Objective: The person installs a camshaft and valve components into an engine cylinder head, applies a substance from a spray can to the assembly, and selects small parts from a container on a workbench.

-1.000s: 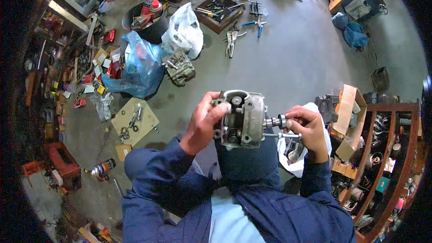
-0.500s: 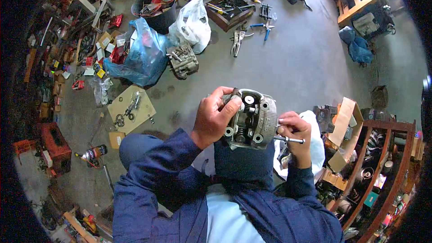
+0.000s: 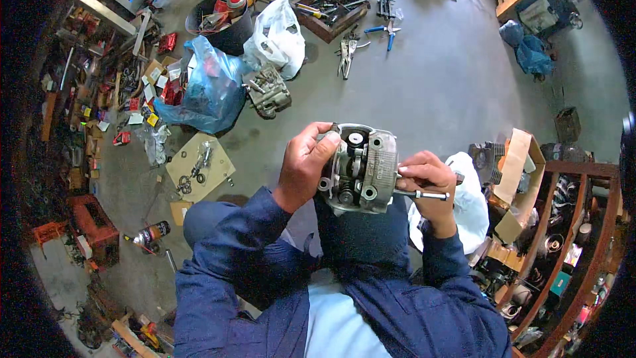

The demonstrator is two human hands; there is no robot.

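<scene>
Up it comes into view above the lap, the grey metal cylinder head (image 3: pixel 362 170), out in front between 2 bare hands. The left hand (image 3: pixel 303 167) is clamped on its left edge — thumb pressed on the near face, fingers curled around behind. And there's writing here: raised characters run along the casting's right-hand block. Across from it, the right hand (image 3: pixel 429 184) has its fingertips drawn together close at the casting's right side; whether they pinch something there, I can't tell from this angle. Just below those fingertips, 1 slim metal rod (image 3: pixel 425 194) points out to the right.

More print down at left: 1 spray can (image 3: pixel 154 233) on its side, in a dark-and-orange label. Now the count — 2 pairs of pliers up ahead, 1 silver locking pair (image 3: pixel 345 59) and 1 blue-handled pair (image 3: pixel 389 38) near it. 3 plastic bags: 1 blue bag (image 3: pixel 211 89), 1 white bag (image 3: pixel 278 36) just beside it, 1 crumpled white bag (image 3: pixel 469 215) by the right hand. Then 1 black bucket (image 3: pixel 235 40), 1 tool tray (image 3: pixel 348 25) and 1 pale board (image 3: pixel 217 174) bearing small loose parts.
</scene>
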